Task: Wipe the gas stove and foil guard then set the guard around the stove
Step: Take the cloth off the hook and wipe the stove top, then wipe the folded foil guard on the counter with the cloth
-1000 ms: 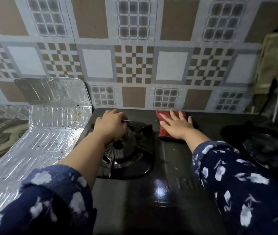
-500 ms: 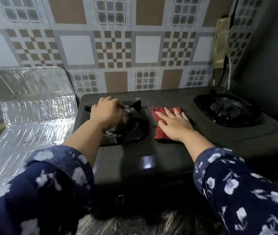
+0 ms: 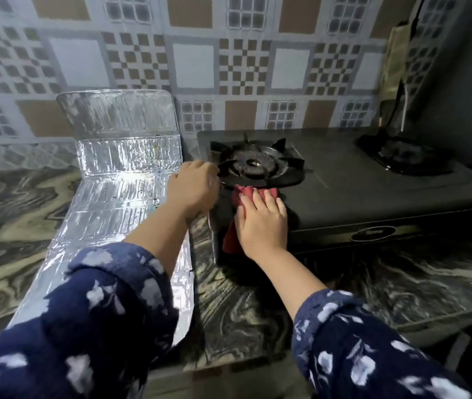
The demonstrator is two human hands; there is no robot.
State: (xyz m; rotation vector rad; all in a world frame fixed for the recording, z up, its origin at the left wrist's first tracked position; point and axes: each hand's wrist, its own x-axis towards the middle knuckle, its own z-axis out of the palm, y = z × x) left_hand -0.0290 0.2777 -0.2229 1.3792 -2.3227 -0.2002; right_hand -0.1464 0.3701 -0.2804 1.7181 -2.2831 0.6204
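Red cloth (image 3: pixel 258 194) moved from stove centre to front-left corner, right hand (image 3: pixel 260 223) flat on it, left hand (image 3: pixel 193 191) curled at burner grate (image 3: pixel 258 165), grip unclear, black glossy stove (image 3: pixel 358 194), creased foil guard (image 3: pixel 119 174) beside.

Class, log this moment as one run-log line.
right hand: pressing red cloth on stove front-left | left hand: at burner | foil guard: beside stove

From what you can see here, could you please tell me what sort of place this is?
Most likely a home kitchen: a black two-burner gas stove sits on a marbled counter against a patterned tile wall, with a foil guard lying beside it.
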